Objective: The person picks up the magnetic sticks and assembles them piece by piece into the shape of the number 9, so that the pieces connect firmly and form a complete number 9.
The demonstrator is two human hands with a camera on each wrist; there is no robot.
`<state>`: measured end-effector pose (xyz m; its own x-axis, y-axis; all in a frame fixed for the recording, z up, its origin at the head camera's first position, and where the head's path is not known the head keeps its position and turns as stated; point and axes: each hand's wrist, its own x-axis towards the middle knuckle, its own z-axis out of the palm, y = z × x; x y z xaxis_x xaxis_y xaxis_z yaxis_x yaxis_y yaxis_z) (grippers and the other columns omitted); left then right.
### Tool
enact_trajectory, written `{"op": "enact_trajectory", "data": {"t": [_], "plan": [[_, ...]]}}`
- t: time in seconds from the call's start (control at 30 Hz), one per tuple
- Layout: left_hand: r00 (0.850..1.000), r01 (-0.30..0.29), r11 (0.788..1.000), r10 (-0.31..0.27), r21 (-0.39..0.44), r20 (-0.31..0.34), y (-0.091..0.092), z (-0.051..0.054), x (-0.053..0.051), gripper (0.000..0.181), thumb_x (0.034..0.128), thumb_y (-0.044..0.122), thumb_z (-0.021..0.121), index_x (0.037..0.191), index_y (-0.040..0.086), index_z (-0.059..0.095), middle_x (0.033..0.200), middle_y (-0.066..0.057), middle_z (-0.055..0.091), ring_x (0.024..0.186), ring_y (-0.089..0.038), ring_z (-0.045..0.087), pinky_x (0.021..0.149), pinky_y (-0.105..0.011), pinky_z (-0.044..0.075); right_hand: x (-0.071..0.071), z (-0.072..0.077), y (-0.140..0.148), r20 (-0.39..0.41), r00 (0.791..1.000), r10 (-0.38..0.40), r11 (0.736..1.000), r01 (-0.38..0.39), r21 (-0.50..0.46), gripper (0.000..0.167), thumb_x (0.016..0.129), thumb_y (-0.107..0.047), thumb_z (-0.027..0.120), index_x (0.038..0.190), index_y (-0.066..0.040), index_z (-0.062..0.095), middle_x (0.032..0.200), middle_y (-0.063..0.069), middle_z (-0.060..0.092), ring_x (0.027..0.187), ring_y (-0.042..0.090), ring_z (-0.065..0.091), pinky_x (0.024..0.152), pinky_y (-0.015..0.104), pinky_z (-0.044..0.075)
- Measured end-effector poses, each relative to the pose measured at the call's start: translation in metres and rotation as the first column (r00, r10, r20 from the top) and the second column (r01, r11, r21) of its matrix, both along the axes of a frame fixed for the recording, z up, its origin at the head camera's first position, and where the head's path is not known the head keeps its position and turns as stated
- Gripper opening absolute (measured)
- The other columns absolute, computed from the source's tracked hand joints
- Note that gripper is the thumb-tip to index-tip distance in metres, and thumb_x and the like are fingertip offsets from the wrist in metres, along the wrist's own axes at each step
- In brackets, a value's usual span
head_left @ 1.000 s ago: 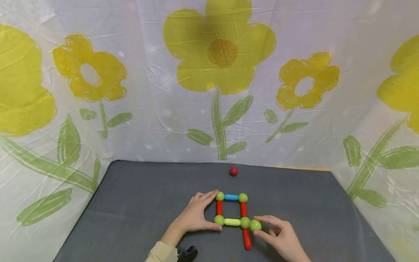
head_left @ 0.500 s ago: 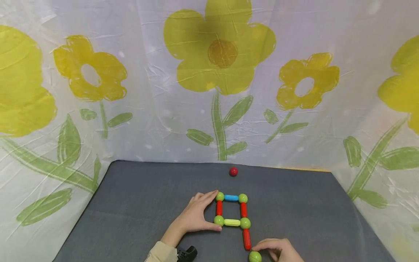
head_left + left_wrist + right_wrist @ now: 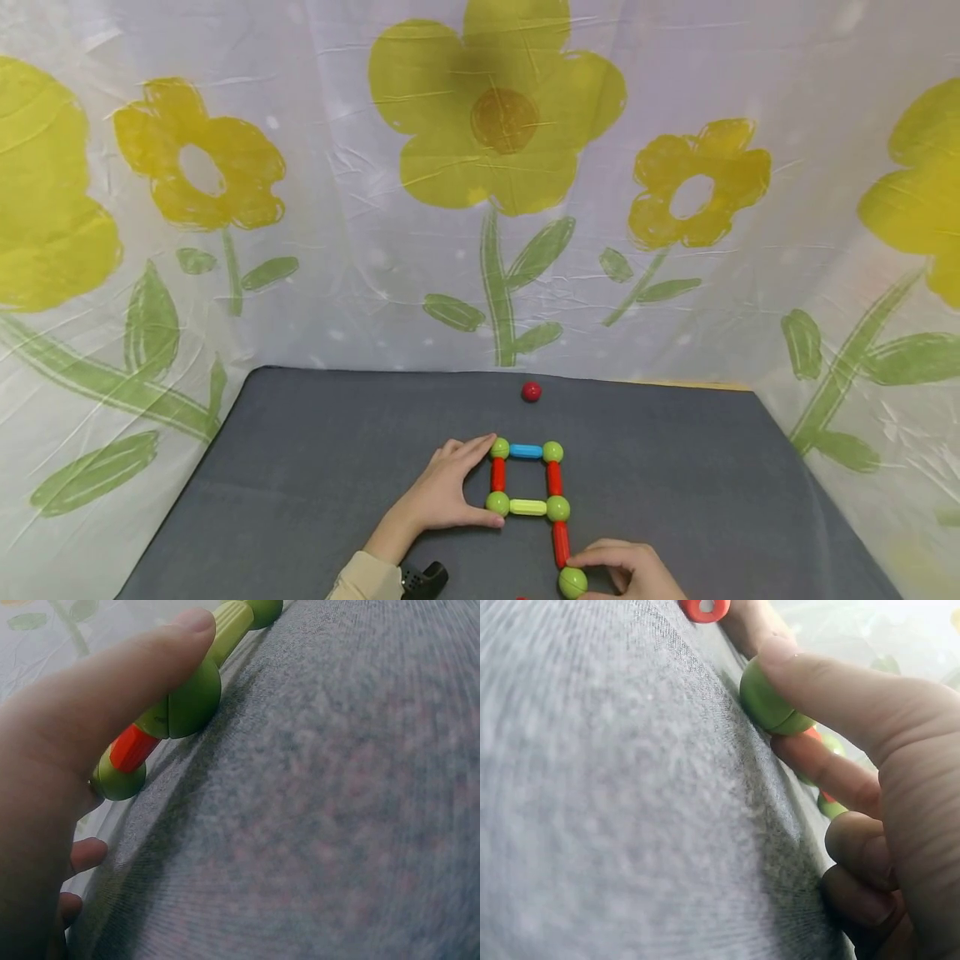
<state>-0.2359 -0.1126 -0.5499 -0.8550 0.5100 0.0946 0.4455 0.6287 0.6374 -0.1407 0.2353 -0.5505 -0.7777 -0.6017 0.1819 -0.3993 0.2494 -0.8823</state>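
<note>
Head view, lower right of centre: I see the right hand [image 3: 630, 573] pinching a green ball [image 3: 573, 583] between thumb and forefinger at the red rod [image 3: 561, 544]'s lower end, presumably to keep the two aligned. Left of that, the left hand [image 3: 442, 496] is spread wide, bracketing the rod-and-ball square [image 3: 528, 507]'s left side, I judge to steady it. I can read no brand or writing.

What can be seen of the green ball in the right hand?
The green ball is glossy, plastic-looking, with a seam line. It sits in the grip of the right hand, pinched between thumb and finger, on or just above the grey table, at the near end of the protruding red rod; whether it touches that rod is unclear.
</note>
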Motion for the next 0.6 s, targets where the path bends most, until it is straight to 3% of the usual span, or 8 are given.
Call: {"op": "enact_trajectory", "data": {"t": [0.27, 0.43, 0.6], "plan": [[1.0, -0.004, 1.0, 0.004, 0.02, 0.006, 0.0003, -0.0002, 0.0007, 0.123, 0.0727, 0.074, 0.086, 0.17, 0.024, 0.03, 0.171, 0.006, 0.035, 0.133, -0.024, 0.045, 0.109, -0.063, 0.038, -0.0003, 0.0043, -0.0012, 0.051, 0.999, -0.008, 1.0, 0.008, 0.015, 0.029, 0.094, -0.021, 0.083, 0.123, -0.014, 0.08, 0.104, -0.009, 0.074, 0.056, -0.01, 0.034, 0.046, 0.017, 0.032], [0.999, -0.024, 0.994, 0.022, 0.105, 0.026, 0.0018, 0.0017, 0.002, 0.119, 0.0745, 0.07, 0.088, 0.169, 0.025, 0.031, 0.171, 0.006, 0.035, 0.135, -0.025, 0.044, 0.11, -0.065, 0.039, 0.0, 0.0032, -0.0004, 0.038, 0.999, -0.008, 1.0, 0.008, 0.012, 0.029, 0.094, -0.019, 0.083, 0.123, -0.014, 0.08, 0.104, -0.009, 0.074, 0.055, -0.01, 0.033, 0.045, 0.017, 0.032], [0.998, -0.054, 0.982, 0.06, 0.18, -0.026, 0.0045, 0.0039, 0.005, 0.108, 0.0774, 0.064, 0.089, 0.165, 0.025, 0.041, 0.165, 0.006, 0.045, 0.132, -0.021, 0.046, 0.107, -0.063, 0.043, 0.0002, 0.0015, -0.0001, 0.028, 1.0, -0.003, 1.0, 0.003, 0.002, 0.029, 0.094, -0.018, 0.083, 0.123, -0.014, 0.08, 0.105, -0.009, 0.075, 0.054, -0.011, 0.033, 0.045, 0.016, 0.031]]}}
